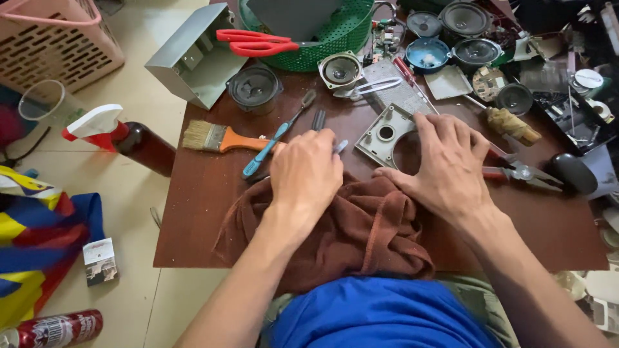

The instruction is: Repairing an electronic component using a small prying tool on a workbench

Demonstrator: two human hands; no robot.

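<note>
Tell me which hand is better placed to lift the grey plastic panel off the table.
Right, probably. The right hand already lies spread across the grey plastic panel, fingertips on its edge. The left hand is closed around a small tool over the brown cloth, so it is occupied.

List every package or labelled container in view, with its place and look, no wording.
Small rectangular card packet: floor, left of table, white and dark.
Red cylindrical spray can: floor, bottom left, lying down, printed label.
Dark brown spray bottle: beside table's left edge, white-and-red trigger.

left hand point(306, 174) curled, right hand point(448, 164) spread
</note>
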